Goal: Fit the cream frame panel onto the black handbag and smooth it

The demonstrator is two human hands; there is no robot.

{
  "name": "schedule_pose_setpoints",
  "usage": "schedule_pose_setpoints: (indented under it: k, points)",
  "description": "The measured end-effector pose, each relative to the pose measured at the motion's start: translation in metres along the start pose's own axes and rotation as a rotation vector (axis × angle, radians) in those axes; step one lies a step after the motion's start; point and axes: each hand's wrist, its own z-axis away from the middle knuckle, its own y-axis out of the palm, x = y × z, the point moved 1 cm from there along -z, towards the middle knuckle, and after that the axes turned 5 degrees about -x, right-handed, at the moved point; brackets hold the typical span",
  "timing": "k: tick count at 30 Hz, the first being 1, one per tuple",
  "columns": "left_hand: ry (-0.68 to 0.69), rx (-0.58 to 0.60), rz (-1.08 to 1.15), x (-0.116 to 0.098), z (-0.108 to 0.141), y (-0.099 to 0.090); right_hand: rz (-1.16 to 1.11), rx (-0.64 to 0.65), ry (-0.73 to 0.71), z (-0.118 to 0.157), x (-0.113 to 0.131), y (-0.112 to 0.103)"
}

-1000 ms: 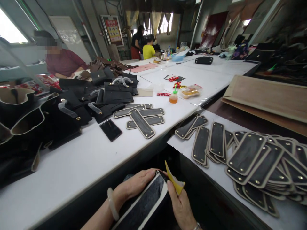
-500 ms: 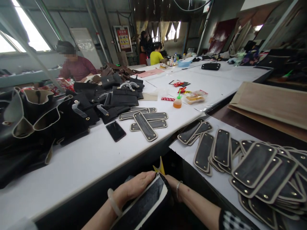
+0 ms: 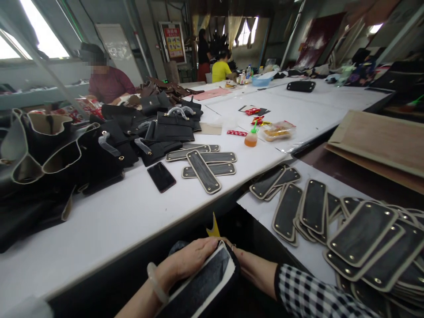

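Low in front of me is a black leather bag piece (image 3: 208, 282) with a pale edge around its dark panel. My left hand (image 3: 190, 260) lies along its left side, fingers pressed together on its far end. At the far right corner, my right hand (image 3: 240, 258) grips the same piece; most of its fingers are hidden behind it. Just beyond both hands a yellow, fork-shaped part (image 3: 214, 227) sticks up, its lower end hidden.
Black panels with pale borders and metal eyelets (image 3: 362, 232) are piled on the right table. The left table (image 3: 109, 234) bears a phone (image 3: 161, 176), more panels (image 3: 203, 172), black bags (image 3: 175, 126) and a bottle of orange liquid (image 3: 251, 138). A person (image 3: 109, 81) sits at far left.
My right forearm has moved further in and its checked sleeve shows more. The right hand sits further behind the bag piece's end. The yellow part appears slightly further left. The view has shifted slightly.
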Motion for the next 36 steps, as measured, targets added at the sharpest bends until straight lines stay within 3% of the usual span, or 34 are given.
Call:
schedule_pose_setpoints:
  k: [3, 6, 11, 13, 16, 18, 20, 24, 26, 28, 31, 36]
  points:
    - [-0.013, -0.011, 0.009, -0.002, 0.000, 0.000, 0.066, 0.006, 0.095, -0.019, -0.002, 0.010]
    - [-0.037, -0.016, -0.037, -0.001, 0.000, 0.001, 0.173, -0.021, 0.180, -0.036, -0.008, 0.004]
    - [-0.053, -0.006, -0.116, 0.003, 0.000, 0.000, 0.359, -0.077, 0.244, -0.032, -0.004, -0.053]
    - [-0.048, -0.007, -0.111, 0.002, 0.000, 0.000, 0.378, 0.023, 0.264, -0.015, 0.010, -0.081]
    - [-0.066, -0.034, -0.061, 0.000, 0.001, -0.003, 0.394, 0.312, 0.334, 0.012, 0.037, -0.108]
    - [-0.091, -0.064, -0.017, 0.000, 0.002, -0.004, 0.453, 0.466, 0.374, 0.019, 0.050, -0.111]
    - [-0.139, -0.108, 0.029, 0.001, 0.003, -0.004, 0.561, 0.522, 0.359, 0.014, 0.058, -0.106]
    - [-0.223, -0.158, 0.162, 0.007, 0.004, 0.000, 0.891, 0.338, 0.036, -0.013, 0.074, -0.093]
    - [-0.217, -0.160, 0.240, 0.009, 0.003, 0.003, 1.096, 0.204, -0.179, -0.023, 0.087, -0.090]
    - [-0.164, -0.177, 0.340, 0.009, 0.002, 0.004, 1.278, 0.150, -0.352, -0.030, 0.101, -0.086]
    - [-0.114, -0.217, 0.413, 0.007, 0.003, 0.004, 1.458, 0.220, -0.541, -0.036, 0.116, -0.076]
    - [-0.066, -0.218, 0.210, -0.004, 0.007, -0.001, 1.618, 0.330, -0.720, -0.045, 0.123, -0.060]
